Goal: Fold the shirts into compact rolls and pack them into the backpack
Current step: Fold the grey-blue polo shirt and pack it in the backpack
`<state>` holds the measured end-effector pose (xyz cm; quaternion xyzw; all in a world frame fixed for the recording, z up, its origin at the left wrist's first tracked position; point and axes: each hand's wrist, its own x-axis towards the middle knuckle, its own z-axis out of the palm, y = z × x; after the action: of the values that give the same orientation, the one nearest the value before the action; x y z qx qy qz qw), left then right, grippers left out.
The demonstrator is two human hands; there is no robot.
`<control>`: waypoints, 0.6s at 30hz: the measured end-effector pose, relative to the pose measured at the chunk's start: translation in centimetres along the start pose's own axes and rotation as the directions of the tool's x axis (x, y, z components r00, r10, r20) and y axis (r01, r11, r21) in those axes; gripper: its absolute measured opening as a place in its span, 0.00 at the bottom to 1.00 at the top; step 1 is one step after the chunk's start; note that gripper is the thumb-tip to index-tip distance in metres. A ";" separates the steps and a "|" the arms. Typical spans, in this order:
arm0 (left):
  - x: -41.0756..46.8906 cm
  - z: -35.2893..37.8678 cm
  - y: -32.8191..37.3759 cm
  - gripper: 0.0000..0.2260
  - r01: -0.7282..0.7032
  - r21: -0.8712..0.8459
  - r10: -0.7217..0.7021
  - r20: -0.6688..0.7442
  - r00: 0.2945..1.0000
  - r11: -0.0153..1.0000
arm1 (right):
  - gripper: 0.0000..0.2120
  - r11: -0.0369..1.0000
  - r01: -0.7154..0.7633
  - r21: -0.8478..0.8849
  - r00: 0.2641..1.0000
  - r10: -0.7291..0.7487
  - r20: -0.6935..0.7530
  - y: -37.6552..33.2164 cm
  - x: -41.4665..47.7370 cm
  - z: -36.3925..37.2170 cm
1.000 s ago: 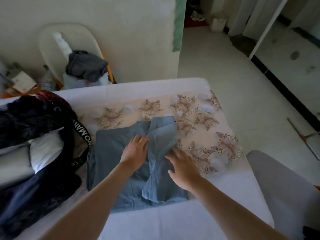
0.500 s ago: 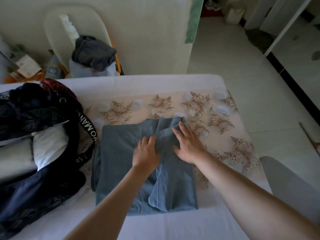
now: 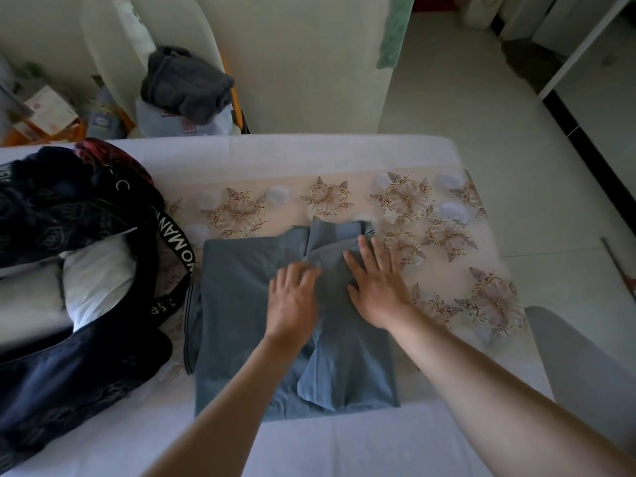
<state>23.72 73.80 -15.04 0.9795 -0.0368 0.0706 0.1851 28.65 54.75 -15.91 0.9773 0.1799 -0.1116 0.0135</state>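
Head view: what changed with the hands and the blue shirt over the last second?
The right hand slid from the middle of the folded flap toward the far end of the blue shirt and presses it flat. The left hand stayed mid-shirt, nothing gripped or released. The shirt and the backpack lie as before.

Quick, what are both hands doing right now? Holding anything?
Left hand: open, fingers resting on the blue shirt, gripping nothing.
Right hand: open, pressed flat on the blue shirt.

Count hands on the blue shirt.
2. Left hand rests on the middle of the blue shirt; right hand lies flat on its folded-over right panel, nearer the far edge. None hidden.
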 end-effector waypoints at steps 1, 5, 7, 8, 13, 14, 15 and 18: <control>-1.3 0.0 0.7 0.16 -0.080 -0.025 0.080 -0.017 0.997 0.996 | 0.31 0.998 -0.032 0.053 0.999 0.034 -0.034 -0.8 -0.5 0.2; -7.3 1.5 1.6 0.15 -0.150 0.019 0.148 0.101 0.984 0.988 | 0.26 0.973 0.005 0.233 0.990 0.027 -0.135 -3.9 -5.1 2.4; -10.1 2.0 0.7 0.21 -0.098 0.043 0.090 0.168 0.982 0.994 | 0.27 0.975 0.067 0.211 0.991 -0.042 -0.123 -4.2 -8.0 3.8; -11.2 2.0 0.2 0.23 -0.083 0.042 0.073 0.197 0.978 0.996 | 0.28 0.980 0.084 0.180 0.992 -0.065 -0.111 -3.9 -9.3 4.5; -13.9 1.1 -0.1 0.36 -0.056 0.110 0.016 0.340 0.940 0.992 | 0.33 0.991 0.036 0.125 0.999 -0.035 -0.012 -2.8 -12.2 4.4; -14.1 1.1 0.2 0.37 -0.040 0.124 -0.007 0.353 0.936 0.992 | 0.34 0.990 0.059 0.127 0.998 -0.061 0.014 -3.1 -12.6 4.0; -14.3 1.1 0.6 0.38 -0.021 0.128 -0.027 0.362 0.932 0.992 | 0.35 0.988 0.089 0.129 0.995 -0.095 0.043 -3.5 -13.1 3.7; -14.6 0.8 1.8 0.38 -0.010 0.130 -0.041 0.385 0.922 0.992 | 0.36 0.987 0.106 0.123 0.987 -0.119 0.105 -4.2 -14.5 3.3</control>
<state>9.24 72.55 -17.38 0.9843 -0.0600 -0.1234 0.1110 13.23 53.36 -15.86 0.9568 0.2271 -0.1770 -0.0400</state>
